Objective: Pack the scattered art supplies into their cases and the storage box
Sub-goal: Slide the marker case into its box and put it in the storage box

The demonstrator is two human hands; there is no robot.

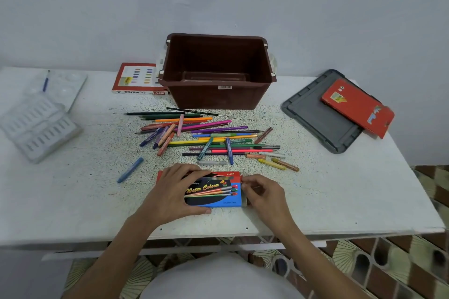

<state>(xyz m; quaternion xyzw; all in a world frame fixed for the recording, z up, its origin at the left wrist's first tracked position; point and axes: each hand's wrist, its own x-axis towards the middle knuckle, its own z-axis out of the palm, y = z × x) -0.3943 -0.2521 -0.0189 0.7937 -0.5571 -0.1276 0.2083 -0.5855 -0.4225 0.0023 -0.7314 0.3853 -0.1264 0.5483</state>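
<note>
Holding a water colour box (216,193) flat on the near middle of the table (92,204) with both hands. Left hand (173,193) wrapped round the box's left end, fingers (194,169) curled over the far edge, thumb along the near one. Right hand (266,195) at the right end, fingers bent and pinching the end of the box there.

Just beyond the box, a loose pile of coloured pencils and crayons (206,138), lying mostly crosswise, many overlapping. To the left and apart from the pile, a single blue crayon (130,170).

Farther back, a brown storage box (218,97), upright and open. Beside its left corner, a red oil pastels box (136,79) lying flat.

On the right side, a grey lid (313,116) lying flat, with a red flat case (357,107) resting across its far corner and overhanging it. Along the left edge, white plastic trays (38,126), and behind them a clear palette (65,85) with a thin blue stick (45,84) on it.
</note>
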